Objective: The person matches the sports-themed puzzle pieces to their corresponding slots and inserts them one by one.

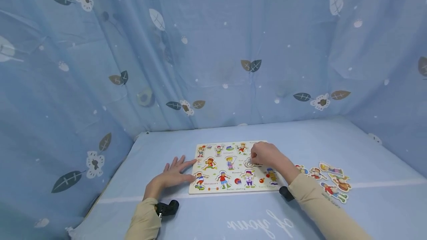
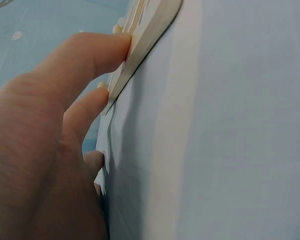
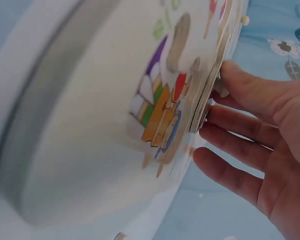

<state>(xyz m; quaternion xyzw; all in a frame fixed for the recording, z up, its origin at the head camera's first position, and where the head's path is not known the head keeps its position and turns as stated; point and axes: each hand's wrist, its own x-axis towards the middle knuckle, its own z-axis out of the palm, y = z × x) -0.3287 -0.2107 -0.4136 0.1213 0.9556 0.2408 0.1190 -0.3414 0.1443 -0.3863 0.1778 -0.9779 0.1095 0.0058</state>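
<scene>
A pale wooden knob puzzle board [image 1: 213, 177] with cartoon figures playing sports lies on the table. My left hand [image 1: 171, 175] is at its left side, fingers spread, with thumb and index fingertip touching the board's edge [image 2: 140, 50]. Over the right part of the board, my right hand [image 1: 268, 155] pinches a puzzle piece [image 3: 202, 112] by its small knob [image 3: 221, 89]. This piece is close against the board's face, and its picture is hidden by the hand. Figures such as a runner [image 1: 210, 163] and a roller skater [image 1: 223, 179] show on the board.
Several loose puzzle pieces [image 1: 334, 192] lie in a cluster right of the board, beside the right forearm. A light blue cloth [image 1: 160, 140] covers the table. Patterned blue curtains [image 1: 213, 47] hang behind and at the sides. Each wrist carries a black camera [image 1: 166, 207].
</scene>
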